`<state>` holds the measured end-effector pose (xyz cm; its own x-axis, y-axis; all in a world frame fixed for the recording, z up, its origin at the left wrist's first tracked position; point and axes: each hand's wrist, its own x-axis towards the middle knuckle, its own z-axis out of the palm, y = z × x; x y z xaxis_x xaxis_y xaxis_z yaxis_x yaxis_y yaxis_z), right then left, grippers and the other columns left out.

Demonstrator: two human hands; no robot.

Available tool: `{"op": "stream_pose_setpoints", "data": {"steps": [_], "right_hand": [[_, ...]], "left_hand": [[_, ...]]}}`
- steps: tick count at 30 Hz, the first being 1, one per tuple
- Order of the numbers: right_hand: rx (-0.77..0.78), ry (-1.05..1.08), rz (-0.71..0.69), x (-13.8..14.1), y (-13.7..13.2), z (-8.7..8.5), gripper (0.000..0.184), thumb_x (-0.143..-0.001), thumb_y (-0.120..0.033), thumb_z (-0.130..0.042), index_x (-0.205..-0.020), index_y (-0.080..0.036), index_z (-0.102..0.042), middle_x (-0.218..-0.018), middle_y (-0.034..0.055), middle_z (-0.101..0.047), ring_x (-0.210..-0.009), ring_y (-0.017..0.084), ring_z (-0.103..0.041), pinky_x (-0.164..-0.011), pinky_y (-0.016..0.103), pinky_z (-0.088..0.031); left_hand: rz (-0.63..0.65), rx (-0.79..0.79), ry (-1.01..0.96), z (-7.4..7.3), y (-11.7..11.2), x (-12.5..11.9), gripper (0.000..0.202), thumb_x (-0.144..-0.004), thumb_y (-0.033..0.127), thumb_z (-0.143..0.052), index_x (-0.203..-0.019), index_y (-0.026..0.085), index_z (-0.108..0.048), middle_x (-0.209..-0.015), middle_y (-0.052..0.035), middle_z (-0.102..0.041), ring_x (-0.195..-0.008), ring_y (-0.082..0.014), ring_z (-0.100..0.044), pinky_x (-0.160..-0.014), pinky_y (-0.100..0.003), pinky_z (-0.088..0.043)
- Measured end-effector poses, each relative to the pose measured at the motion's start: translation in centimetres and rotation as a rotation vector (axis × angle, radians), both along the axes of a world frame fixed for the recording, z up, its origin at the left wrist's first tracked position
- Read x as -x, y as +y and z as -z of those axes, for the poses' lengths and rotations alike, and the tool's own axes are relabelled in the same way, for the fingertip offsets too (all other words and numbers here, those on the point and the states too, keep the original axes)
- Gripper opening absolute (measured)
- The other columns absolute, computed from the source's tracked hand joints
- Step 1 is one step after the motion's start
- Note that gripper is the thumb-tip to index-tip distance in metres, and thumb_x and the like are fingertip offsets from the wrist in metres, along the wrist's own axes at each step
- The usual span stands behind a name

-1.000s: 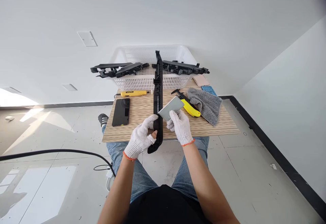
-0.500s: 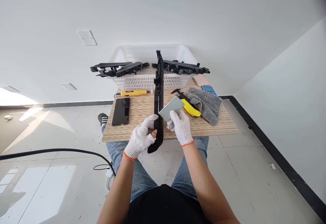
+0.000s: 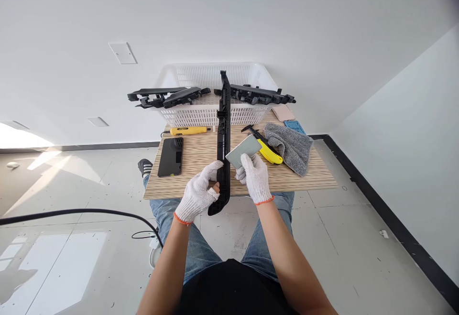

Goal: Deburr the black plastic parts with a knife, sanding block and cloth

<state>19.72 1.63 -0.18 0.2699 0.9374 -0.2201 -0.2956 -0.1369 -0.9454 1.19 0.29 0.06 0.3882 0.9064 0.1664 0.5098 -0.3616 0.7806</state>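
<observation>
Rubbing step: my L hand (image 3: 197,194) is clamping trim strip (image 3: 224,128); R hand (image 3: 255,179) is pinching grey pad (image 3: 244,150), prob. abrasive, against it; next stroke needs firm bracing.

A wooden table (image 3: 199,162) carries a white basket (image 3: 201,114) at its far edge; black plastic parts lie across the basket's rim, one bundle to the left (image 3: 168,97), another to the right (image 3: 261,96); just before the basket lies a yellow tool (image 3: 188,131), and near it a dark phone (image 3: 170,157) lies flat; to the right a yellow knife (image 3: 268,152) touches a crumpled grey cloth (image 3: 290,146); behind the cloth lie a blue piece (image 3: 294,126) and a beige block (image 3: 282,113); a black cable (image 3: 71,213) runs over the tiled floor.
</observation>
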Motion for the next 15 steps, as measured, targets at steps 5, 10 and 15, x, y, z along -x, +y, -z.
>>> {"op": "stream_pose_setpoints", "data": {"steps": [5, 10, 15], "right_hand": [[0.000, -0.001, -0.005, 0.02, -0.07, 0.06, 0.042, -0.078, -0.061, -0.068, -0.086, -0.023, -0.052, -0.050, -0.0082, -0.054, -0.038, 0.009, -0.048, -0.034, 0.017, -0.033], [0.001, -0.008, -0.010, 0.02, -0.09, -0.05, 0.042, -0.078, -0.062, -0.068, -0.086, -0.023, -0.053, -0.050, -0.0081, -0.053, -0.038, 0.009, -0.048, -0.034, 0.017, -0.033], [0.014, 0.007, -0.012, 0.01, -0.05, -0.18, 0.044, -0.076, -0.062, -0.070, -0.087, -0.023, -0.053, -0.049, -0.0085, -0.053, -0.038, 0.009, -0.048, -0.034, 0.017, -0.032]], "left_hand": [[-0.041, -0.006, 0.023, 0.01, 0.00, -0.07, 0.051, -0.094, 0.041, -0.052, -0.142, 0.024, -0.050, -0.097, -0.0012, -0.076, -0.090, -0.0191, -0.073, -0.087, -0.033, -0.057], [-0.067, 0.001, 0.025, 0.15, 0.00, -0.21, 0.050, -0.093, 0.039, -0.055, -0.141, 0.025, -0.050, -0.096, -0.0003, -0.076, -0.088, -0.0183, -0.073, -0.085, -0.032, -0.057], [-0.054, -0.001, 0.033, 0.05, -0.02, -0.19, 0.050, -0.094, 0.037, -0.053, -0.142, 0.024, -0.049, -0.095, 0.0000, -0.075, -0.087, -0.0174, -0.072, -0.083, -0.031, -0.057]]}}
